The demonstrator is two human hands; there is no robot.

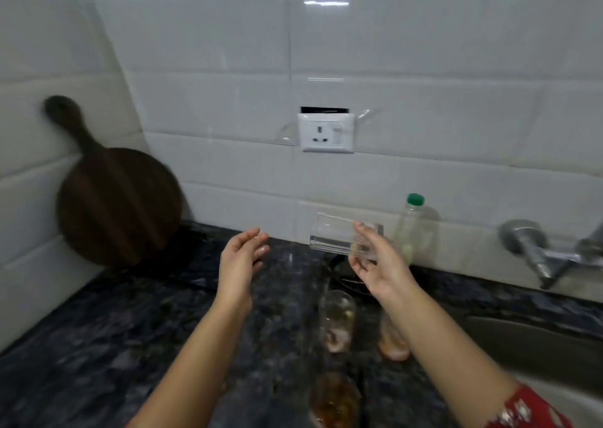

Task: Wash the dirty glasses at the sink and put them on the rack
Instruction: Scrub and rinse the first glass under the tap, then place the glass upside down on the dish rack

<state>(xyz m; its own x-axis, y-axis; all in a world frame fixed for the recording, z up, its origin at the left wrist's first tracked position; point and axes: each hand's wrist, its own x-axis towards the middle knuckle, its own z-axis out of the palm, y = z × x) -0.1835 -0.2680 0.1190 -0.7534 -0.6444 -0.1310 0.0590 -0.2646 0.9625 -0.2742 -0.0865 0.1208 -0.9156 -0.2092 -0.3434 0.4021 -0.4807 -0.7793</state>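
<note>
- A dark wooden board (117, 205) is seen leaning on the tiled wall, far left.
- Left hand (243, 258): held over the counter (98, 346), fingers loose, nothing grasped.
- Clear glass (336, 236): held on its side in the air above the counter, gripped near one end by the right hand (378, 271), fingers curled round it.
- Three dirty glasses (337, 316) are noted upright on the counter below, with brownish residue.
- Bottle (412, 228), tap (535, 251) and sink (535, 339) are to the right; no rack is seen.
- Step judged: one glass picked up, washing not begun. Next, it must be carried right, under the tap.
</note>
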